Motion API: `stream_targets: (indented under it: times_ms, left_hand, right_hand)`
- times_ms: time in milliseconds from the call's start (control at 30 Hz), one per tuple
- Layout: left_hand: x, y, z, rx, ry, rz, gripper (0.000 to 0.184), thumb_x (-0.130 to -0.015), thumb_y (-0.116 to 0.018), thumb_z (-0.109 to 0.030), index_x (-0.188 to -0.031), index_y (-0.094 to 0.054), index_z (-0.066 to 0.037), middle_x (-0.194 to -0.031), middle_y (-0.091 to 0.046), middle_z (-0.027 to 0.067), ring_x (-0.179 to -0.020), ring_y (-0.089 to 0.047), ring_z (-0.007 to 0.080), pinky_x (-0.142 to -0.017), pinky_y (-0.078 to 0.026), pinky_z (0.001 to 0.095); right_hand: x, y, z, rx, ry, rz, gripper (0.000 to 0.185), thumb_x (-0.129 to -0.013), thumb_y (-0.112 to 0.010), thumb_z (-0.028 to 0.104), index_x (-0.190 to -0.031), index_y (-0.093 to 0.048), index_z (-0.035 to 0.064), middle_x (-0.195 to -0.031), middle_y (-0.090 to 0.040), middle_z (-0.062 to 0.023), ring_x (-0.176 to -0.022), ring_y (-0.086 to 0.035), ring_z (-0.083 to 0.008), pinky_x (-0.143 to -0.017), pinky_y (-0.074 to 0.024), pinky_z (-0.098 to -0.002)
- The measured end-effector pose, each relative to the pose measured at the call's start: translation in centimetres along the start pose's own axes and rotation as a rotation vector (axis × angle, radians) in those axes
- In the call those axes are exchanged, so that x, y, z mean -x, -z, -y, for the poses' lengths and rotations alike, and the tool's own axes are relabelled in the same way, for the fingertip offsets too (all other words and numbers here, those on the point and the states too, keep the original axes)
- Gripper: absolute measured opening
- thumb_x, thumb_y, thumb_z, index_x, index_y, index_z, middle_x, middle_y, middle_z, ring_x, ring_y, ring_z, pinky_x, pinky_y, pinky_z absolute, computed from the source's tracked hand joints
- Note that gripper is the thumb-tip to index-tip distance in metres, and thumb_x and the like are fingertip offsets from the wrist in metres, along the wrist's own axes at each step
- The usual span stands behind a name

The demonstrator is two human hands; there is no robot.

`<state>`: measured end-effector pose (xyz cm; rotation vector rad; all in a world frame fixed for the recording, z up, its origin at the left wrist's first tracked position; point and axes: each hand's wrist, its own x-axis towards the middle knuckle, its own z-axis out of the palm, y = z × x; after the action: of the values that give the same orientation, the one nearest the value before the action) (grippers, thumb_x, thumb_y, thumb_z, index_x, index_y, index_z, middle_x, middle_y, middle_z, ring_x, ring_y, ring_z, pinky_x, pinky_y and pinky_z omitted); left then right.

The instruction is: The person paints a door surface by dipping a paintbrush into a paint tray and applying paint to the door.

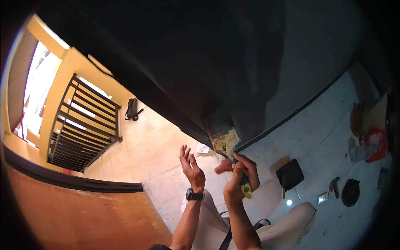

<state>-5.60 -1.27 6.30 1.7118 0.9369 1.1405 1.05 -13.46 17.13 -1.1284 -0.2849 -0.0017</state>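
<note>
My right hand [241, 177] is wrapped round the green and yellow handle of a scraper-like tool [246, 187]. The tool's upper end meets a patch of crumbly yellowish material [226, 141] at the bottom corner of a large dark panel [200, 75]. Whether the blade touches the panel is hard to make out. To the left, my left hand [192, 168] is raised with its fingers apart and holds nothing; a dark watch [194, 194] is on that wrist. A small white scrap [203, 148] lies on the floor beyond the left hand.
An orange-brown wooden surface [79, 208] fills the lower left. Dark railings [85, 121] and a black bag [133, 110] are farther off. On the tiled floor at right lie a black square object [290, 174], a hammer [334, 187], a dark round object [350, 192] and a red bag [377, 145].
</note>
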Motion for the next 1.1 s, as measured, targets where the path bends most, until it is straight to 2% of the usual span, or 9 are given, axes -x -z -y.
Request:
stream_targets:
  times_ms: [67,200,300,400,500,700,800,900,1100]
  left_hand:
    - [-1.5,-2.2,0.9,0.093,-0.084,-0.038,0.05,-0.11,-0.042,-0.028,-0.149,-0.039,0.004,-0.151,-0.047,0.0202,-0.135,-0.049,0.029,-0.111,-0.039,0.0401]
    - [-1.9,-5.0,3.3,0.218,-0.185,-0.021,0.05,-0.11,-0.041,-0.028,-0.151,-0.04,0.001,-0.149,-0.049,0.0176,-0.135,-0.049,0.0284,-0.112,-0.039,0.0396]
    - [-1.3,-5.2,4.3,0.187,-0.215,-0.047,0.05,-0.106,-0.052,-0.021,-0.152,-0.042,-0.005,-0.147,-0.051,0.0152,-0.133,-0.052,0.0279,-0.106,-0.046,0.0418]
    - [-1.4,-5.2,4.6,0.177,-0.222,-0.066,0.052,-0.103,-0.057,-0.017,-0.151,-0.042,-0.005,-0.145,-0.052,0.0155,-0.13,-0.055,0.0285,-0.102,-0.05,0.0427]
    - [-1.5,-4.9,3.9,0.149,-0.194,-0.074,0.054,-0.099,-0.061,-0.012,-0.15,-0.044,-0.005,-0.141,-0.054,0.0165,-0.127,-0.056,0.0292,-0.1,-0.051,0.0415]
    - [-1.7,-4.4,3.8,0.175,-0.213,-0.061,0.056,-0.096,-0.065,-0.009,-0.149,-0.046,-0.005,-0.139,-0.056,0.0168,-0.124,-0.058,0.0298,-0.098,-0.053,0.0408]
    - [-1.8,-4.0,3.6,0.181,-0.22,-0.036,0.058,-0.095,-0.068,-0.013,-0.149,-0.046,-0.005,-0.138,-0.056,0.0165,-0.124,-0.058,0.03,-0.098,-0.053,0.0413]
    - [-1.8,-4.0,3.5,0.161,-0.216,-0.027,0.062,-0.094,-0.071,-0.018,-0.148,-0.045,-0.005,-0.138,-0.056,0.0163,-0.124,-0.058,0.03,-0.097,-0.053,0.0415]
    - [-2.5,-3.9,3.6,0.146,-0.187,-0.022,0.062,-0.095,-0.072,-0.025,-0.147,-0.045,-0.005,-0.139,-0.057,0.0163,-0.123,-0.058,0.0268,-0.096,-0.054,0.0408]
  right_hand:
    - [0.5,1.6,0.3,0.017,0.006,0.052,0.025,-0.105,-0.047,0.014,-0.113,-0.057,-0.0072,-0.076,-0.067,-0.0182,-0.058,-0.07,-0.0255,-0.06,-0.0599,-0.0339]
    - [-0.9,2.3,1.1,-0.002,0.061,0.125,0.029,-0.107,-0.048,0.017,-0.107,-0.058,-0.0096,-0.079,-0.068,-0.0197,-0.065,-0.074,-0.0285,-0.062,-0.0631,-0.0333]
    - [-2.9,0.3,2.5,0.09,0.097,0.096,0.036,-0.105,-0.059,0.025,-0.097,-0.061,-0.0101,-0.077,-0.069,-0.0197,-0.064,-0.074,-0.0262,-0.059,-0.0626,-0.0312]
    - [-4.8,-3.1,5.5,-0.023,0.128,0.04,0.039,-0.102,-0.063,0.029,-0.089,-0.063,-0.0081,-0.072,-0.069,-0.0211,-0.06,-0.074,-0.0278,-0.051,-0.0622,-0.0308]
    - [-7.0,-6.0,8.6,-0.131,0.226,0.089,0.038,-0.101,-0.065,0.028,-0.086,-0.063,-0.0072,-0.073,-0.07,-0.0222,-0.061,-0.074,-0.0292,-0.05,-0.0626,-0.0315]
    - [-8.5,-8.2,14.7,-0.289,0.475,0.077,0.043,-0.101,-0.061,0.035,-0.094,-0.061,-0.0072,-0.074,-0.069,-0.0227,-0.062,-0.075,-0.0305,-0.052,-0.063,-0.0331]
    - [-8.0,-7.6,13.8,-0.244,0.458,0.016,0.046,-0.102,-0.058,0.039,-0.098,-0.059,-0.0067,-0.075,-0.069,-0.0231,-0.063,-0.074,-0.0308,-0.054,-0.063,-0.0337]
    - [-8.1,-6.9,10.2,-0.201,0.387,-0.006,0.043,-0.104,-0.055,0.035,-0.095,-0.057,-0.0071,-0.074,-0.069,-0.023,-0.062,-0.074,-0.031,-0.056,-0.0634,-0.0338]
    - [-4.5,-2.5,-0.5,-0.05,0.301,-0.026,0.039,-0.106,-0.053,0.029,-0.093,-0.056,-0.0076,-0.075,-0.069,-0.0208,-0.063,-0.074,-0.0294,-0.058,-0.0638,-0.0332]
